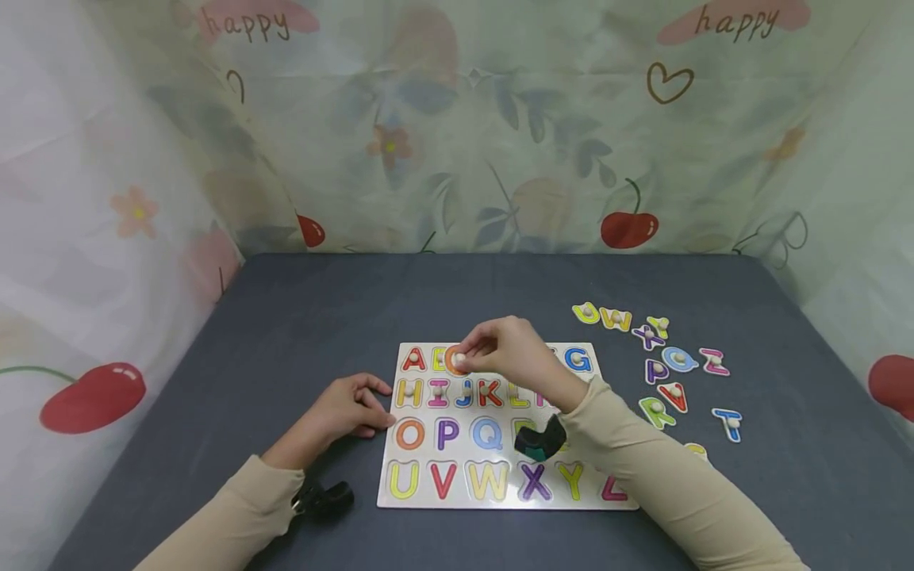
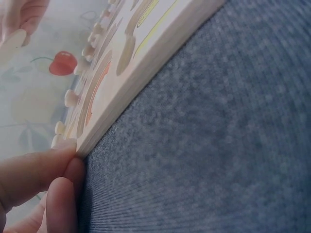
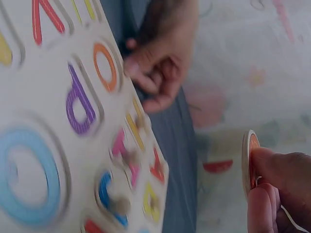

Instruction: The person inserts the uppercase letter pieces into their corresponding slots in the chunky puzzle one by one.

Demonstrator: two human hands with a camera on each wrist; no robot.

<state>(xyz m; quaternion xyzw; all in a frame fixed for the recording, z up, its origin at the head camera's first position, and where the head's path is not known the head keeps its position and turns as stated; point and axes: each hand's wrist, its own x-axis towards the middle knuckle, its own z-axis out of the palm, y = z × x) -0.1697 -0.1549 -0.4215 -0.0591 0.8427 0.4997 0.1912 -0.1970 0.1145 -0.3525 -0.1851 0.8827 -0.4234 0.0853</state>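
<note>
A white alphabet puzzle board (image 1: 457, 460) lies on the table, with knobbed letters in its upper rows and bare recesses in its lower rows. My right hand (image 1: 510, 353) pinches a round orange letter piece (image 3: 248, 160) by its knob, raised over the upper-left part of the board. In the head view the piece overlaps the top row beside the red A (image 1: 413, 359). My left hand (image 1: 350, 408) is at the board's left edge, its fingertips (image 2: 63, 148) pinching the rim near the orange O recess (image 1: 410, 434).
Loose letter pieces lie right of the board, among them a yellow U (image 1: 586, 313), a blue Q (image 1: 679, 359), a pink Z (image 1: 714, 362) and a blue T (image 1: 730, 424). Another piece (image 1: 696, 450) is partly hidden by the right sleeve. Patterned curtains (image 1: 457, 159) surround the dark table (image 1: 321, 317).
</note>
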